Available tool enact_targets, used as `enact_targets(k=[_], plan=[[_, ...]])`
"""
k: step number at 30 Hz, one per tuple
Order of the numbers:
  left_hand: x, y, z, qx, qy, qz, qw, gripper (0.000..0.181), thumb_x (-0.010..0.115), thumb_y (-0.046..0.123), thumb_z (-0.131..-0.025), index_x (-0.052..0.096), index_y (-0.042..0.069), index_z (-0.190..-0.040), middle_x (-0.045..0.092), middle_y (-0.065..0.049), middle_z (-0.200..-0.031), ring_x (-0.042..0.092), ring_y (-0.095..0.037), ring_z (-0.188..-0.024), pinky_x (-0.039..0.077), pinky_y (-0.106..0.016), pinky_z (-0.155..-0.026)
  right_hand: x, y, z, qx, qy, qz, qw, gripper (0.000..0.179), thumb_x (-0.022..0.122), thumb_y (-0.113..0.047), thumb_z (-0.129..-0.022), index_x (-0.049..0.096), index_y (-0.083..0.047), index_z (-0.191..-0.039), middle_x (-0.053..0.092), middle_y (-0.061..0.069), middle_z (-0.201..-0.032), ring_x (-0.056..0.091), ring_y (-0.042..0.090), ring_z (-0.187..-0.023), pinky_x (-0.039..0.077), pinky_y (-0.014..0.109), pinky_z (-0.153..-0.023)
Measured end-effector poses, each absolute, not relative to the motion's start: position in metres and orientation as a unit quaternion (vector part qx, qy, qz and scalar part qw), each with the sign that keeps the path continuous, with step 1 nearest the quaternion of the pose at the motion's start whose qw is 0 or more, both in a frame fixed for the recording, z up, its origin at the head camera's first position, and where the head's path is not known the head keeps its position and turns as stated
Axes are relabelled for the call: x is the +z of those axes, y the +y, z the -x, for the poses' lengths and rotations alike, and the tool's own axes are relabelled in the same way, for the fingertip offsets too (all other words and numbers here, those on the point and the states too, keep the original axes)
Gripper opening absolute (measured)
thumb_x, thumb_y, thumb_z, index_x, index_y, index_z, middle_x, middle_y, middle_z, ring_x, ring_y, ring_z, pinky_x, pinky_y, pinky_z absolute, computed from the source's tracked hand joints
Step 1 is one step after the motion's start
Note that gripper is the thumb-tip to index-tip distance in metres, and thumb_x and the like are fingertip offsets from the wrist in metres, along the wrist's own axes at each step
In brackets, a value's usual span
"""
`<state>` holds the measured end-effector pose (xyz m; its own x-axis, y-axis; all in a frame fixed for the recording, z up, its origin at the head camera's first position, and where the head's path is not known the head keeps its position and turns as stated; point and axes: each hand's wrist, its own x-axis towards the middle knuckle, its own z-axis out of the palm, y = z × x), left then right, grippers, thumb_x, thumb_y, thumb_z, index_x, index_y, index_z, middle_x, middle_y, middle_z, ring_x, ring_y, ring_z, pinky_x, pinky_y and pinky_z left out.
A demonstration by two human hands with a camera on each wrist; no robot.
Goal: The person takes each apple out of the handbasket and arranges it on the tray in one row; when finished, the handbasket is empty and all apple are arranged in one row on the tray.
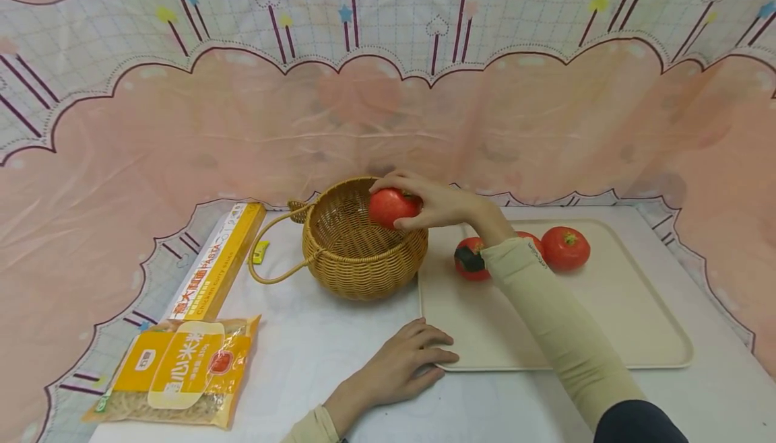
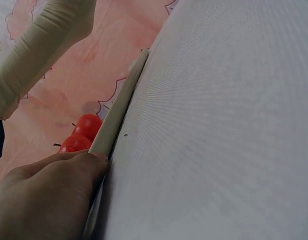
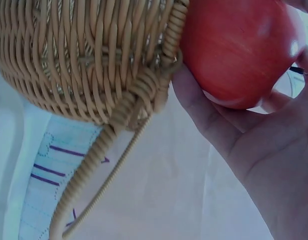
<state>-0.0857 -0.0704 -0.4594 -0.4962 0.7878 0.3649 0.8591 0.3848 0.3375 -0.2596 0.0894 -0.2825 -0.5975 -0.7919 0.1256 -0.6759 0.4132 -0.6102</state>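
My right hand (image 1: 433,200) grips a red tomato (image 1: 393,208) over the right side of the rim of a wicker basket (image 1: 364,278). In the right wrist view, the fingers and thumb curl round the tomato (image 3: 238,50) close beside the basket's woven wall (image 3: 94,60). My left hand (image 1: 403,362) rests with relaxed fingers at the near left corner of a beige tray (image 1: 606,322); the left wrist view shows it touching the tray's edge (image 2: 121,107). On the tray lie more tomatoes (image 1: 566,249), some partly hidden by the right arm.
Left of the basket, its looped handle (image 1: 281,281) sticks out beside a small yellow packet (image 1: 260,252). Farther left lie a long pasta box (image 1: 221,261) and an orange bag of noodles (image 1: 176,372). A patterned pink cloth (image 1: 242,126) hangs behind the table.
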Motion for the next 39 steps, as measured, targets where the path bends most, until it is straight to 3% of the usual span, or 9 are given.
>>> enact_targets(k=[8, 16, 22, 30, 39], plan=[[-0.460, -0.070, 0.085, -0.252, -0.829, 0.494, 0.070, 0.026, 0.058, 0.028, -0.093, 0.064, 0.028, -0.118, 0.056, 0.009, -0.127, 0.046, -0.008, -0.123, 0.030, -0.041, -0.116, -0.281, 0.109, 0.255, -0.335, 0.833, 0.435, 0.069, 0.054, 0.069, -0.027, -0.083, 0.046, -0.035, -0.131, 0.037, -0.005, -0.142, 0.039, 0.016, -0.126, 0.046, 0.043, -0.099], [-0.461, -0.070, 0.085, -0.249, -0.830, 0.492, 0.076, 0.026, 0.058, 0.029, -0.093, 0.064, 0.028, -0.118, 0.056, 0.009, -0.128, 0.046, -0.008, -0.123, 0.030, -0.041, -0.116, -0.279, 0.133, 0.248, -0.356, 0.836, 0.412, 0.065, 0.059, 0.071, -0.025, -0.082, 0.044, -0.033, -0.134, 0.037, -0.006, -0.139, 0.042, 0.016, -0.123, 0.048, 0.043, -0.097], [-0.462, -0.071, 0.085, -0.249, -0.829, 0.494, 0.078, 0.025, 0.057, 0.029, -0.094, 0.064, 0.028, -0.118, 0.056, 0.009, -0.128, 0.046, -0.008, -0.122, 0.030, -0.041, -0.116, -0.281, 0.154, 0.241, -0.326, 0.870, 0.366, 0.053, 0.061, 0.071, -0.032, -0.082, 0.041, -0.040, -0.136, 0.041, -0.009, -0.136, 0.045, 0.016, -0.118, 0.050, 0.042, -0.093], [-0.460, -0.071, 0.086, -0.248, -0.828, 0.496, 0.082, 0.026, 0.057, 0.030, -0.094, 0.063, 0.029, -0.118, 0.056, 0.009, -0.128, 0.045, -0.008, -0.123, 0.030, -0.041, -0.116, -0.285, 0.180, 0.233, -0.311, 0.893, 0.320, 0.053, 0.061, 0.069, -0.042, -0.083, 0.037, -0.047, -0.135, 0.043, -0.013, -0.133, 0.047, 0.014, -0.118, 0.046, 0.043, -0.098], [-0.462, -0.071, 0.086, -0.252, -0.828, 0.494, 0.083, 0.025, 0.058, 0.028, -0.093, 0.064, 0.029, -0.118, 0.056, 0.009, -0.126, 0.046, -0.008, -0.122, 0.030, -0.041, -0.116, -0.296, 0.208, 0.230, -0.346, 0.891, 0.291, 0.052, 0.060, 0.070, -0.031, -0.084, 0.041, -0.038, -0.136, 0.041, -0.010, -0.137, 0.046, 0.017, -0.117, 0.045, 0.042, -0.093]])
